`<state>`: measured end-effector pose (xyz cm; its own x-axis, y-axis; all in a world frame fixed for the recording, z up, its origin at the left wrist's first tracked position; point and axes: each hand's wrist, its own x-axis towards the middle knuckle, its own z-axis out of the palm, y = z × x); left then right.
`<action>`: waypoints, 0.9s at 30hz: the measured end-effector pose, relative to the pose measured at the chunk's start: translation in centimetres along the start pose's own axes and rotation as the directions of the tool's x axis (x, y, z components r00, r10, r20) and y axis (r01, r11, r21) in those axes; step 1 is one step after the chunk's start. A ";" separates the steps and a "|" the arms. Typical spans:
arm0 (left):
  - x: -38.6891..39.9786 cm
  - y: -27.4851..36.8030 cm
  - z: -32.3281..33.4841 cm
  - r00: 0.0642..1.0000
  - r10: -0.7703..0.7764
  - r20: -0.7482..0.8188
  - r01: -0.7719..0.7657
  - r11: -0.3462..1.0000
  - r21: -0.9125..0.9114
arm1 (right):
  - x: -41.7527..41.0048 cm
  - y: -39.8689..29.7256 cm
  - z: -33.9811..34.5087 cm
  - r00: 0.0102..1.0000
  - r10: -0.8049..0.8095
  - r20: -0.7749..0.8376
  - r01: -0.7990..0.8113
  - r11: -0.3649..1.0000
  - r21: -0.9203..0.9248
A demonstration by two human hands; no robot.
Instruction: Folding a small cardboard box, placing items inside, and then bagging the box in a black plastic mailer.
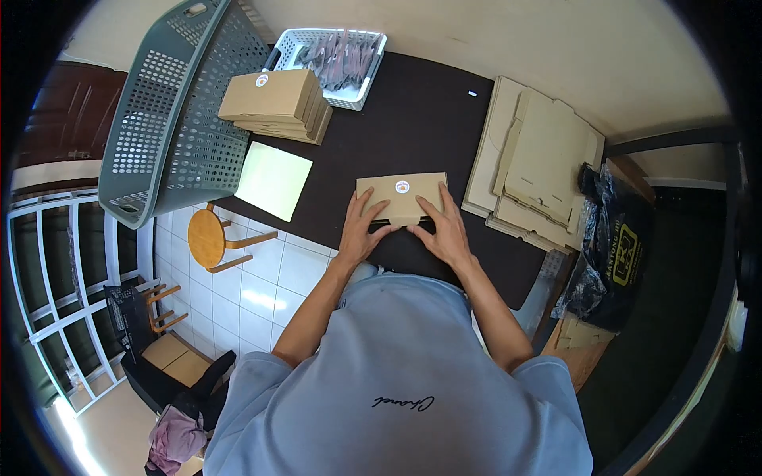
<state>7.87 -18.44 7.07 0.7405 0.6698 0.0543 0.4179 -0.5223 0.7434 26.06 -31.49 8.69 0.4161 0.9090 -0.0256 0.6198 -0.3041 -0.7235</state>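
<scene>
A small cardboard box [403, 201] with a round sticker on its lid lies before me on the dark tabletop [411, 131]. My left hand [361, 229] grips its left side, fingers on the lid and thumb at the front edge. On the right side, my right hand [442, 229] holds it the same way, its thumb close to the other one by the front flap, which hangs slightly out from the box. Behind and to the left stands a stack of similar cardboard boxes [268, 98], the top one bearing a round sticker. A pale green sheet [274, 180] lies beside that stack.
A large grey-green perforated plastic basket [178, 119] leans at the left. Behind the boxes, a white plastic basket [361, 98] holds packaged items. Flat cardboard blanks [542, 160] are piled at the right, beside a black plastic bag [619, 256]. A wooden stool [206, 237] stands on the tiled floor.
</scene>
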 end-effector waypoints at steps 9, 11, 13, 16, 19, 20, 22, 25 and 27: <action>0.4 -1.1 0.9 0.997 0.012 -0.071 -0.004 0.994 0.109 | 0.5 0.7 2.2 0.992 -0.023 -0.122 0.009 0.994 -0.112; 0.3 -1.2 0.8 0.997 0.041 -0.058 -0.033 0.991 0.129 | 0.3 0.8 2.4 0.991 -0.036 -0.127 0.020 0.992 -0.123; 0.1 -1.2 0.7 0.998 0.034 -0.057 -0.027 0.993 0.117 | 0.2 1.0 2.6 0.989 -0.055 -0.140 0.038 0.992 -0.124; 0.1 -1.1 0.7 0.998 0.030 -0.057 -0.024 0.993 0.113 | 0.1 0.9 2.5 0.989 -0.061 -0.133 0.046 0.993 -0.108; 0.0 -1.3 0.8 0.997 0.047 -0.056 -0.039 0.991 0.129 | 0.1 0.9 2.5 0.990 -0.063 -0.128 0.048 0.992 -0.117; -0.1 -1.4 0.8 0.997 0.060 -0.055 -0.052 0.989 0.138 | 0.0 1.1 2.5 0.990 -0.062 -0.127 0.048 0.992 -0.117; -0.2 -1.5 0.9 0.996 0.072 -0.054 -0.064 0.987 0.148 | -0.1 1.4 2.7 0.990 -0.079 -0.119 0.063 0.989 -0.131; -0.2 -1.7 1.1 0.994 0.086 -0.061 -0.075 0.983 0.166 | -0.2 1.4 3.1 0.988 -0.080 -0.130 0.060 0.987 -0.148; -0.2 -1.7 1.2 0.994 0.086 -0.069 -0.073 0.982 0.174 | -0.2 1.4 3.2 0.988 -0.075 -0.135 0.055 0.988 -0.147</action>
<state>7.66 -18.35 4.98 0.7361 0.6568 0.1638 0.4474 -0.6537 0.6104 24.72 -31.14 5.52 0.4549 0.8821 0.1221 0.7324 -0.2926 -0.6148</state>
